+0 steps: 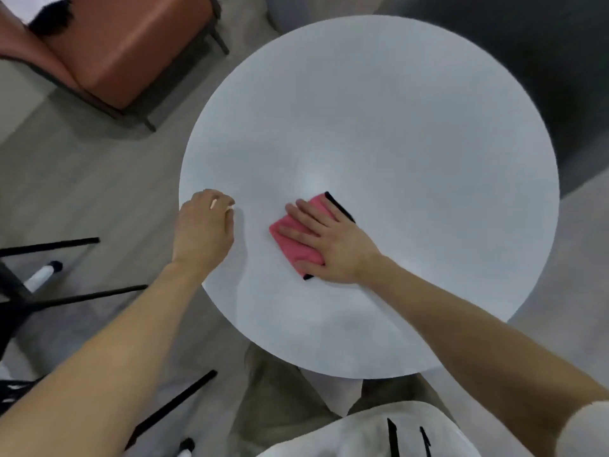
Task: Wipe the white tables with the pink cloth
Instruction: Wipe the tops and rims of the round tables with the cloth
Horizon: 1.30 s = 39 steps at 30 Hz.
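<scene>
- Under your right grip, near-left of centre: the pink cloth, flat on the white desk.
- Right grip state: released, not clenched. Fingers are straight and spread, palm down, pressing the cloth onto the top. No pinch, and nothing is curled round it.
- Fingers point far-left; your forearm comes in from the near-right.
- Cloth is folded, roughly square, and sits diagonal to you. Black trim shows along the far-right edge and at the near corner by your thumb. No clear long axis, so don't plan around one.
- Left grip: at the left rim of the desk, well apart from the cloth. Fingers are loosely curled with tips on the top, holding nothing I can see. Reads as a brace.
- Key relation: most of the bare desk lies far and right of the cloth. Only a narrow band sits between the cloth and the left rim, and another toward the near rim.
- My read: wiping is under way. I can't tell from the surface which part is done.
- Next stroke likely calls for your right grip pushing away and rightward. It's the one on the cloth.
- Risk: flat-palm pressure only, so the cloth could slip or unfold on a fast reversal.
- Orange chair: far-left, apart from the desk.
</scene>
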{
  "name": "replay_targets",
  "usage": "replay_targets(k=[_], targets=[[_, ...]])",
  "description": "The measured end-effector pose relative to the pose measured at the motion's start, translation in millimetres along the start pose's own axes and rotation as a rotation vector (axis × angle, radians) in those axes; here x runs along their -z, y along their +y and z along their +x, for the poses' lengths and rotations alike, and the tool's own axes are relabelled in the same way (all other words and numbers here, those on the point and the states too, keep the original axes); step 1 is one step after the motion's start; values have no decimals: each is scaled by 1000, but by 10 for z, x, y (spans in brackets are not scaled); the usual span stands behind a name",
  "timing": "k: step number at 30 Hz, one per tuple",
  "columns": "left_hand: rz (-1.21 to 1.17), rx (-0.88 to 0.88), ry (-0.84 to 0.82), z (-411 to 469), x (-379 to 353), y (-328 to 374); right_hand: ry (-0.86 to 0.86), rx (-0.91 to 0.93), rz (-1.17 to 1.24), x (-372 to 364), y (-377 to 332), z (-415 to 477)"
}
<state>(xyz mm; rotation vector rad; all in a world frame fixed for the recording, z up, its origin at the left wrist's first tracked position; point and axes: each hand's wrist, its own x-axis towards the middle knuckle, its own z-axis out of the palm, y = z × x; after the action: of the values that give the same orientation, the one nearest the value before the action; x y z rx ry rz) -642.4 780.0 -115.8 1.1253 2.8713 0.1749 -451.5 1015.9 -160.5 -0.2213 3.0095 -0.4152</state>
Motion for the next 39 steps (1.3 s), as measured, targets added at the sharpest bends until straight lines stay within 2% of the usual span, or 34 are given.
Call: replay_targets(k=[2, 4, 6, 7, 8, 9, 11, 13, 15, 17, 19, 23, 25, 27, 28, 30, 32, 33, 36, 39], targets=[[-10, -106, 9, 234, -96, -151, 10, -240, -15, 157, 463, -266], [-39, -176, 24, 451, -149, -330, 84, -646, 22, 272, 823, -329], [-71, -259, 25, 636, -148, -509, 217, -1079, 20, 290, 907, 18], [-82, -295, 19, 720, -120, -607, 278, -1248, 10, 273, 820, 365], [-86, -316, 15, 792, -78, -713, 319, -1331, 5, 252, 668, 792], [-83, -323, 13, 836, -35, -826, 339, -1320, 15, 218, 475, 1249], [-63, -340, 22, 880, 42, -1066, 323, -1135, 38, 130, -36, 2101], [-39, -380, 33, 967, 87, -1296, 289, -941, 65, 54, -599, 2525], [-24, -427, 18, 1086, 81, -1464, 269, -820, 87, -61, -1074, 2357], [-32, -512, -3, 1182, 49, -1516, 236, -760, 67, -204, -1428, 1771], [-64, -619, -54, 1221, 0, -1445, 189, -870, 70, -271, -1641, 954], [-68, -783, -164, 1142, -41, -1230, 208, -1449, 123, -224, -1465, -405], [-50, -858, -167, 1089, -51, -1170, 294, -1742, 134, -221, -1279, -364], [-24, -932, -170, 1052, -62, -1150, 382, -1915, 159, -257, -1266, 199], [6, -971, -177, 1039, -68, -1152, 389, -1892, 157, -300, -1373, 571], [68, -1026, -194, 1034, -72, -1151, 393, -1652, 129, -384, -1780, 1253], [86, -1019, -209, 1029, -60, -1135, 404, -1412, 150, -470, -2248, 1519], [90, -1003, -216, 1018, -58, -1115, 407, -1351, 141, -539, -2418, 1455], [135, -963, -229, 957, -53, -1040, 377, -1366, 122, -719, -2790, 959], [170, -972, -214, 918, -66, -1029, 373, -1588, 151, -769, -2872, 302]])
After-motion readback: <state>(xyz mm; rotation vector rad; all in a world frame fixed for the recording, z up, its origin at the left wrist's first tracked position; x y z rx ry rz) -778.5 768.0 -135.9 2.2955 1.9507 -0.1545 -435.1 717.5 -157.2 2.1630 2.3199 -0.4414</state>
